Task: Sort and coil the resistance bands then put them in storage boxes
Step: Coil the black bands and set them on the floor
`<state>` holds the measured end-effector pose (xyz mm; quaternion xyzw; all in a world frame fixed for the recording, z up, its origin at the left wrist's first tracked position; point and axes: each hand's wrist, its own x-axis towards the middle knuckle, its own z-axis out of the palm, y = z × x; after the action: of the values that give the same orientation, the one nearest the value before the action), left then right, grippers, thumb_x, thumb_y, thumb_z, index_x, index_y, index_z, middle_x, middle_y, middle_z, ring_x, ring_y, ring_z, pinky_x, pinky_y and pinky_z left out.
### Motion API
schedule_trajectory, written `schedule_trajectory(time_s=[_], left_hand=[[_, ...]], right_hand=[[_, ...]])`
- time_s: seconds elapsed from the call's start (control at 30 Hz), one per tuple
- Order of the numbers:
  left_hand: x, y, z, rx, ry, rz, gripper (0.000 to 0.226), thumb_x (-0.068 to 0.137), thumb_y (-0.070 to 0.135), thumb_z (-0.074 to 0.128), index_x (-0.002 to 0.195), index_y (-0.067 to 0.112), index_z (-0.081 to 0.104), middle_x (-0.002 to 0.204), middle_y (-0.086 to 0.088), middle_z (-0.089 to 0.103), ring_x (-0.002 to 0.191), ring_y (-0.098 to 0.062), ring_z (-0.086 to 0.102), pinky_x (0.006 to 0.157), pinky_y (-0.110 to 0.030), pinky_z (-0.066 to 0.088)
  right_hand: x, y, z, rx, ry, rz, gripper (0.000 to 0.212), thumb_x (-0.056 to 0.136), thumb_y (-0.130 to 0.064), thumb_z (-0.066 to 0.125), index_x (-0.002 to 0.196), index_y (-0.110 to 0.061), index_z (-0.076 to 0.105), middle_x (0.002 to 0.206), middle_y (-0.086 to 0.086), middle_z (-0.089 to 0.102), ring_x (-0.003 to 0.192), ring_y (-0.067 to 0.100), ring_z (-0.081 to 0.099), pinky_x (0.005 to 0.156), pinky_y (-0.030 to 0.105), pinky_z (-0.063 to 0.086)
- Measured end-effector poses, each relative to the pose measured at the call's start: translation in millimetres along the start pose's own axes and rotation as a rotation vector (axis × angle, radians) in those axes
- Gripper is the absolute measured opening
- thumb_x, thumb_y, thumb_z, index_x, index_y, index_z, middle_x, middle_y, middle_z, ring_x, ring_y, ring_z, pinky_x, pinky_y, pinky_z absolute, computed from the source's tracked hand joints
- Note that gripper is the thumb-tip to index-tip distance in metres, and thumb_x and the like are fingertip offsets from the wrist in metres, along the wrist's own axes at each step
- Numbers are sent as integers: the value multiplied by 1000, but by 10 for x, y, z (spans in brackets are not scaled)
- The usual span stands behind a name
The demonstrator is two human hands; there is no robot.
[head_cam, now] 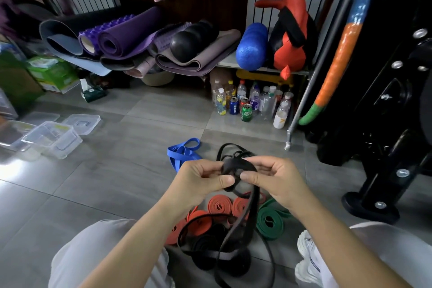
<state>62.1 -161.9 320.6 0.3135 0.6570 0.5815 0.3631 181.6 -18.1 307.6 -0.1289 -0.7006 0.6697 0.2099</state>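
Left hand [198, 177] and right hand [278, 177] both pinch the black band [230, 166] (its tail hangs down) above the orange coils [219, 206] on the floor [117, 170].

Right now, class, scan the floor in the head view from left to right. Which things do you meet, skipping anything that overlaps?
clear boxes → blue band → green band → machine foot
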Motion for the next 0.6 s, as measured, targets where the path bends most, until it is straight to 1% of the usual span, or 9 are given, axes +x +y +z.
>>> schedule_trajectory(time_s=[0.1,0.13,0.2,0.27,0.37,0.43,0.5,0.53,0.6], left_hand=[[0,-21,-53,474,5,23,29,70,16,80,73,42,68,59,20,59,62,3,52,66,-11,42],[-6,-22,-59,550,4,31,30,70,19,80,71,45,65,56,24,56,59,6,50,62,-7,38],[-22,-26,-60,551,11,45,28,71,19,80,73,43,64,57,27,56,59,8,51,62,-4,37],[-39,-13,-58,419,37,55,23,74,15,77,80,36,69,65,22,64,66,7,56,68,-7,41],[-57,6,-37,73,35,88,20,75,8,73,92,18,71,83,3,73,81,-12,67,77,-20,50],[-64,1,-2,-210,10,90,25,73,9,68,98,6,69,91,-9,73,87,-20,69,78,-25,53],[-65,-9,31,-460,-28,50,29,73,6,63,101,-1,67,95,-16,72,89,-23,69,76,-26,54],[-62,-15,40,-536,-40,23,29,74,5,62,102,-2,66,96,-17,72,90,-23,70,75,-25,55],[-49,-26,35,-566,-54,-35,28,73,6,63,101,2,68,98,-14,72,91,-20,69,75,-22,54]], right_hand=[[-37,-4,-38,-103,-43,6,27,63,-24,77,81,-44,74,84,-10,74,78,3,68,74,13,50],[-50,6,-52,-145,-57,17,28,64,-23,79,82,-44,74,85,-10,74,79,3,68,74,13,50],[-64,25,-74,-211,-68,50,29,68,-20,80,82,-44,73,88,-8,74,83,7,69,78,17,52],[-65,35,-69,-209,-72,96,22,64,-28,80,81,-41,74,88,-7,74,85,9,69,79,19,53],[-80,63,-10,-147,-101,114,24,60,-31,76,82,-39,73,84,-10,74,79,3,69,68,12,50],[-96,78,56,-88,-120,82,26,62,-29,75,85,-41,74,88,-7,75,84,7,69,74,18,54],[-104,65,114,-15,-97,30,28,65,-25,75,89,-41,74,90,-2,75,85,13,70,79,27,56],[-102,57,135,-10,-69,0,27,67,-22,75,88,-39,75,90,-2,75,84,13,70,78,26,56],[-93,62,138,-58,-19,-54,31,73,-11,75,86,-39,75,88,-6,75,81,8,69,75,19,53]])
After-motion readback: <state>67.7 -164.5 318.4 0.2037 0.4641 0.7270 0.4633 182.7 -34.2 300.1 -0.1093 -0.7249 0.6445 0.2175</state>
